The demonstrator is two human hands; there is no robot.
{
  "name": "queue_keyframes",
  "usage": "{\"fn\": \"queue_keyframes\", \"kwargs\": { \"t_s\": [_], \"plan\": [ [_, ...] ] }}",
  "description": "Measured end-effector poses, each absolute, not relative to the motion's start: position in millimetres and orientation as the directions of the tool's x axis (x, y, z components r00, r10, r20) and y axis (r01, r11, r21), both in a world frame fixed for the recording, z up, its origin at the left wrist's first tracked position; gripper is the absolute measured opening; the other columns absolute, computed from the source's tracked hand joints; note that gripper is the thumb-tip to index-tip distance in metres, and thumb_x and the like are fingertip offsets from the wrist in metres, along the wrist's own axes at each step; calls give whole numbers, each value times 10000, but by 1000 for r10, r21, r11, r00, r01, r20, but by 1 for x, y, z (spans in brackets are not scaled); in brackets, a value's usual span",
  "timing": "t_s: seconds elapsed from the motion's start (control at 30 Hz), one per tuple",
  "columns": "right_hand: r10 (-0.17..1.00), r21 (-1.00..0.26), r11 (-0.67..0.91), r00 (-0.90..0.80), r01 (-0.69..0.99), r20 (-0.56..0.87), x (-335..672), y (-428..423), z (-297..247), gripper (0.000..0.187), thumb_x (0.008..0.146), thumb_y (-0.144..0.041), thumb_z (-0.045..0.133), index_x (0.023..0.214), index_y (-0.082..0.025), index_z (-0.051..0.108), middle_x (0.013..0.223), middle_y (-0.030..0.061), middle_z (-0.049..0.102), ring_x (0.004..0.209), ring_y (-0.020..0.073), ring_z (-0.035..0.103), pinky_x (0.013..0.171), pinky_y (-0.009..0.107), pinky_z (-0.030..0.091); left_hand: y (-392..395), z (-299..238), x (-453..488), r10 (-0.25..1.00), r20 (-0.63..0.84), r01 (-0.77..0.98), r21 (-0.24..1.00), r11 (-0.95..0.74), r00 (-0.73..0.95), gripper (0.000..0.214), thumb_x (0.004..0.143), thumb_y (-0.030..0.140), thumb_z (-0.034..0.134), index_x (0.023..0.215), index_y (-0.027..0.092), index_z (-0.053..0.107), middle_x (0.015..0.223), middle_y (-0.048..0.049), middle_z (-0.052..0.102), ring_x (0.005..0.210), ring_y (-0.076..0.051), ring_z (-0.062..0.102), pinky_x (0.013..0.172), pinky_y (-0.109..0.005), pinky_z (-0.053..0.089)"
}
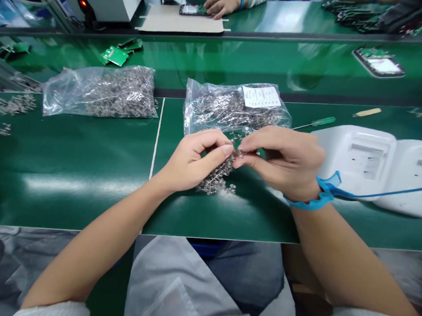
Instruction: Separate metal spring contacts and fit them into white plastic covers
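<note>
My left hand is curled around a bundle of small metal parts, thumb and fingers pinched at its top. My right hand meets it from the right, fingertips pinched on a small metal part at the same spot. A blue wrist strap with a cord circles my right wrist. Just behind my hands lies a clear plastic bag of metal parts with a white label. A few loose parts lie on the green mat under my left hand.
A second bag of metal parts lies at the left, with loose parts further left. White plastic housings sit at the right, a green-handled screwdriver behind them. Green circuit boards lie beyond. Another person's hand works across the belt.
</note>
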State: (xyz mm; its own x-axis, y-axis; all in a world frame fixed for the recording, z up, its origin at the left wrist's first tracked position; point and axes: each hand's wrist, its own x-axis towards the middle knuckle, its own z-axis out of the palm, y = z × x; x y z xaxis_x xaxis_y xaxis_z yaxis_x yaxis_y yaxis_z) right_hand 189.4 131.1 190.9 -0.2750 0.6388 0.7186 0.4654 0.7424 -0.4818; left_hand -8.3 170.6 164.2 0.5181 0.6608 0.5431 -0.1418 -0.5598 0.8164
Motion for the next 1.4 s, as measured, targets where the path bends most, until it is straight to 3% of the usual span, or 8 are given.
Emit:
{"fn": "queue_keyframes", "kwargs": {
  "t_s": [0.17,0.33,0.43,0.7,0.83,0.97,1.17,1.4],
  "plan": [
    [575,-435,796,-301,421,761,185,132,189,80,854,-228,777,889,-298,761,740,-12,760,657,183,707,601,331,572,166,163,-5,711,532,-150,836,-528,460,149,979,369,602,1041,234,602,851,-11,668,713,-111,642,612,-251,533],
    [533,-394,798,-229,455,815,182,133,186,193,839,-145,764,982,-273,777,755,-6,771,676,176,717,621,314,571,168,167,-7,694,547,-117,817,-565,467,87,982,316,594,997,232,611,860,-11,674,713,-110,649,605,-253,528],
    [637,-474,736,-257,484,727,185,132,189,254,868,-120,716,1067,-268,768,836,0,785,644,150,704,623,302,570,171,167,-10,701,563,-38,791,-611,438,53,967,262,601,964,217,629,813,-2,676,664,-101,634,556,-236,491],
    [824,-650,545,-195,529,532,188,132,198,49,874,-236,707,884,-229,755,798,16,725,618,138,606,561,289,486,173,163,-10,643,623,79,688,-721,446,103,915,164,608,1010,206,610,778,26,690,674,-91,650,598,-214,496],
    [869,-701,471,-143,535,474,186,131,200,44,865,-230,702,844,-199,726,721,1,687,582,115,552,520,260,438,173,161,-9,615,647,120,638,-760,451,148,908,161,615,1045,209,586,801,33,685,696,-91,663,610,-211,489],
    [907,-815,394,-34,425,421,178,132,194,46,854,-193,703,808,-195,707,651,-19,638,518,93,520,458,235,417,172,159,-8,572,680,159,571,-805,459,124,934,155,598,1048,201,585,819,31,682,701,-83,658,633,-205,488],
    [875,-889,372,220,268,432,162,131,179,53,877,-220,703,825,-221,691,677,-12,653,530,108,565,471,247,480,169,157,-6,599,699,184,578,-795,390,92,965,201,590,1057,194,592,885,5,703,775,-101,687,689,-221,518],
    [913,-853,378,7,360,408,170,129,193,147,864,-288,756,768,-208,678,665,-5,661,567,119,589,485,250,494,169,159,-6,689,663,122,689,-715,293,110,982,271,600,1074,211,600,969,-6,730,824,-105,707,717,-225,547]
  ]
}}
